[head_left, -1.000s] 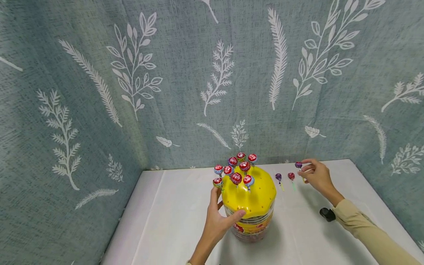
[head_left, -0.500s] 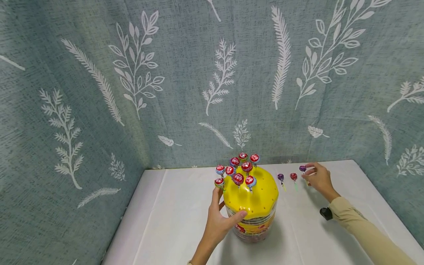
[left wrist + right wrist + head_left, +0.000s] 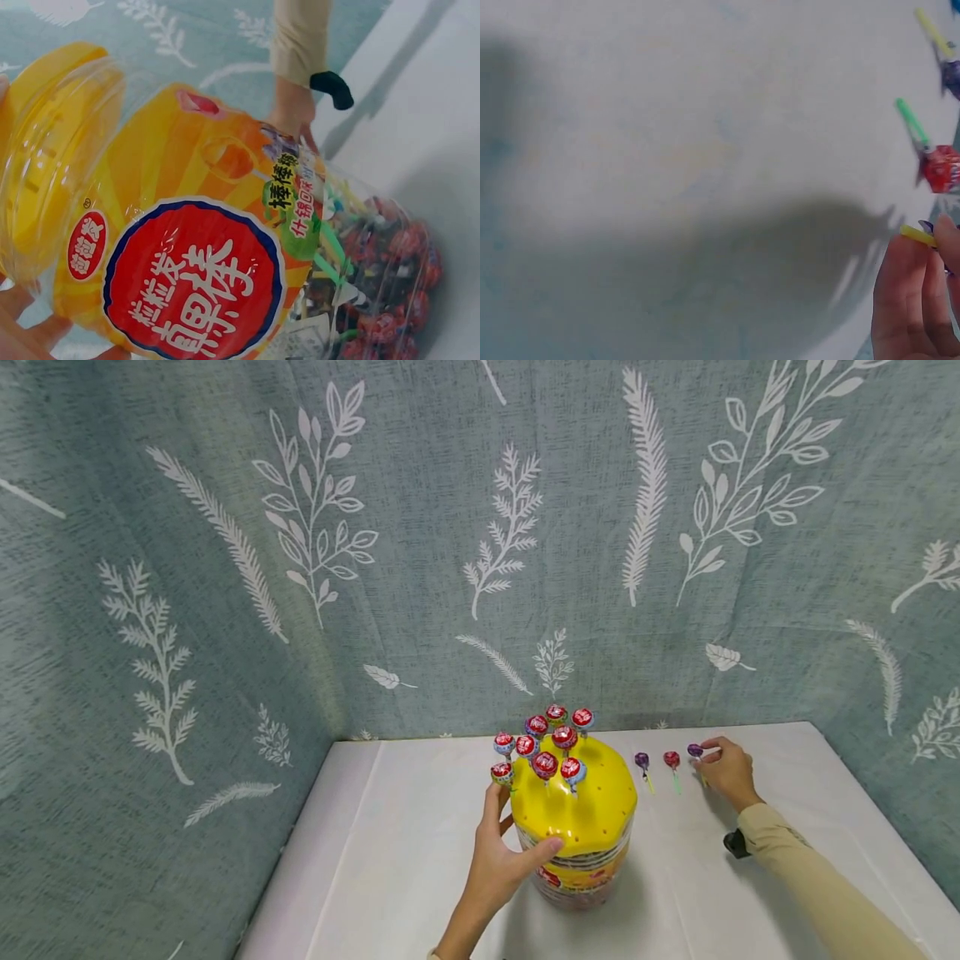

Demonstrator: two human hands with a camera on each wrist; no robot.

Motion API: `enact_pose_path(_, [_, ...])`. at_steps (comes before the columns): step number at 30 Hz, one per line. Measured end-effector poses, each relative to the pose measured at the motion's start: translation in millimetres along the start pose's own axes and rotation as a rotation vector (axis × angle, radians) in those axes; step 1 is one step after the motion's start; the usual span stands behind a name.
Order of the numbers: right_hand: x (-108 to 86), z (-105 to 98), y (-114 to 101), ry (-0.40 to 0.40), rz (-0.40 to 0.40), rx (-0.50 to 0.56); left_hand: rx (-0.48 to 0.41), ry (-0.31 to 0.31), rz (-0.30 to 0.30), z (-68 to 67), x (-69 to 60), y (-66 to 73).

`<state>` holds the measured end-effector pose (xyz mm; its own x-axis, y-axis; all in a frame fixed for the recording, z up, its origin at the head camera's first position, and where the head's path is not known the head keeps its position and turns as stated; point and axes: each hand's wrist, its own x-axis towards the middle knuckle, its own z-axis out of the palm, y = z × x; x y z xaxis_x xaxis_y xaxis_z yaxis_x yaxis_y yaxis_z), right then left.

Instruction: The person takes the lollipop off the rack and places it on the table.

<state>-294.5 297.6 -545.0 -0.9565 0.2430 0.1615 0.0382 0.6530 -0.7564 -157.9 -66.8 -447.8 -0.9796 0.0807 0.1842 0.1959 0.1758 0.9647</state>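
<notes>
A clear plastic jar (image 3: 187,225) with a yellow lid (image 3: 581,806) stands upright on the table. My left hand (image 3: 498,860) grips the lid's left and near edge, thumb on the near side. Several wrapped lollipops (image 3: 545,766) stick up from the lid's left and back part. To the jar's right, my right hand (image 3: 727,774) pinches a purple lollipop (image 3: 695,750) by its yellow stick (image 3: 918,236). Whether that lollipop touches the table I cannot tell. Beside it lie a red lollipop (image 3: 672,760) with a green stick and another purple lollipop (image 3: 642,762).
More wrapped lollipops (image 3: 382,300) fill the jar's bottom. Small holes dot the lid's bare part. A white cloth (image 3: 405,827) covers the table, and a leaf-patterned curtain (image 3: 420,568) rises behind it. A black camera (image 3: 737,844) sits at my right wrist.
My right hand has come down and slightly right with the purple lollipop, into line with the two lying lollipops. My left hand keeps its grip on the lid. The head view has shifted slightly.
</notes>
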Motion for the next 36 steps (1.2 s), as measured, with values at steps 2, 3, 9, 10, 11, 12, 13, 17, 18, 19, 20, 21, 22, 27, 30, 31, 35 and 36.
enact_pose_path(2, [0.3,1,3,0.003,0.007,-0.013,-0.003,0.000,0.000,-0.4,0.4,-0.3])
enact_pose_path(3, [0.1,2,5,0.003,0.012,-0.017,-0.003,-0.001,-0.001,-0.6,0.4,-0.2])
enact_pose_path(9, [-1.5,7,16,0.024,0.004,-0.040,0.000,0.001,-0.012,-0.7,-1.8,-0.4])
enact_pose_path(10, [-1.5,8,17,0.028,-0.003,-0.044,-0.001,0.002,-0.011,-0.9,-2.2,-0.6])
enact_pose_path(11, [-1.3,9,17,0.030,-0.008,-0.050,-0.003,0.004,-0.007,-1.1,-2.4,-0.7])
enact_pose_path(12, [-0.9,10,18,0.031,-0.011,-0.054,-0.002,0.006,-0.007,-1.2,-2.5,-0.3])
enact_pose_path(13, [-0.4,11,18,0.029,-0.012,-0.057,-0.003,0.006,-0.005,-1.2,-2.4,-0.3])
enact_pose_path(17, [1.8,12,17,0.022,0.007,-0.078,0.000,0.006,-0.001,-0.9,-1.2,0.0])
enact_pose_path(18, [2.2,12,16,0.019,0.014,-0.083,0.002,0.007,-0.001,-0.7,-1.0,0.0])
enact_pose_path(19, [2.1,11,15,0.016,0.018,-0.085,0.002,0.008,0.000,-0.8,-0.7,-0.3])
enact_pose_path(20, [1.9,11,14,0.012,0.022,-0.087,0.004,0.009,0.000,-0.9,-0.6,-0.7])
enact_pose_path(21, [1.5,10,13,0.007,0.025,-0.085,0.006,0.011,0.000,-1.0,-0.6,-1.0])
enact_pose_path(22, [0.7,10,12,0.004,0.024,-0.087,0.004,0.012,0.002,-1.1,-0.7,-1.3])
enact_pose_path(27, [-0.7,4,9,-0.021,0.002,-0.099,0.002,0.011,0.017,-1.3,-0.8,-2.3])
enact_pose_path(30, [-0.9,0,8,-0.023,-0.013,-0.107,0.005,0.010,0.023,-1.3,-0.4,-2.0])
enact_pose_path(31, [-0.7,-1,7,-0.018,-0.021,-0.106,0.005,0.010,0.022,-1.3,-0.3,-1.9])
enact_pose_path(35, [0.4,-5,4,0.016,-0.061,-0.094,0.004,0.011,0.023,-1.3,-0.3,-1.3])
enact_pose_path(36, [0.9,-6,3,0.026,-0.076,-0.089,0.002,0.013,0.023,-1.3,-0.4,-1.2])
